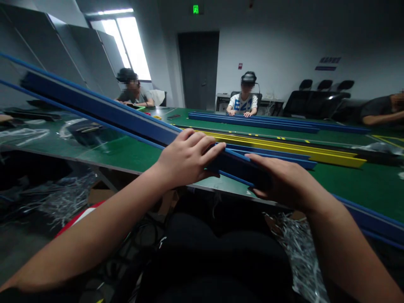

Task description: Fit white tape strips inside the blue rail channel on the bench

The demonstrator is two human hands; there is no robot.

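A long blue channel-shaped strip [126, 115] slants across my view, from high at the far left down toward the right, in front of the table edge. My left hand [192, 158] is wrapped round its middle, fingers over the top edge. Farther right, my right hand [280, 179] grips the same strip, thumb and fingers on its opposite edges. A blue length shows again beyond my right forearm and seems to be the same strip; the stretch between is hidden. Just past my hands, yellow strips [303, 147] and more blue strips [268, 152] lie on the table.
The green table [344, 181] holds further blue strips [252, 120] at its far side. Co-workers sit across it, one person [243, 102] with hands near those strips. Clear plastic wrap lies at left; shredded material [303, 248] and boxes are below the edge.
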